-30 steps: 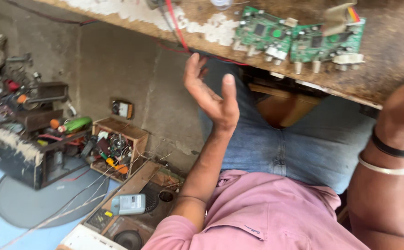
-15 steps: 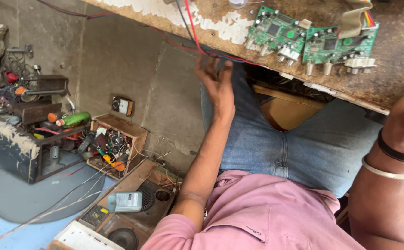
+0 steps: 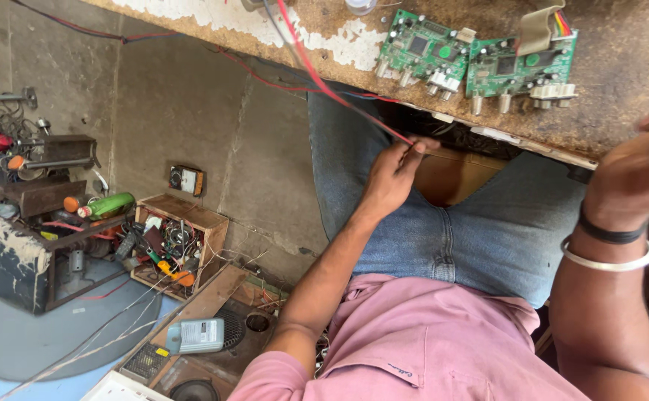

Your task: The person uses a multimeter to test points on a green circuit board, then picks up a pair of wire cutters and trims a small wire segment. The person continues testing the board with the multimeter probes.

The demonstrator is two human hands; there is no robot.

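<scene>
We see our left hand (image 3: 391, 178) pinching the red wire (image 3: 339, 96) at the bench (image 3: 621, 67) edge; the wire runs off toward eleven o'clock. Two green circuit boards (image 3: 480, 59) lie at one o'clock. Our right hand (image 3: 636, 174) rests at three o'clock; we cannot tell its grip.

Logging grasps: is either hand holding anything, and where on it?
Left hand pinches the red wire near its lower end, at the bench edge. Right hand: no held thing visible; fingers partly out of frame.
</scene>
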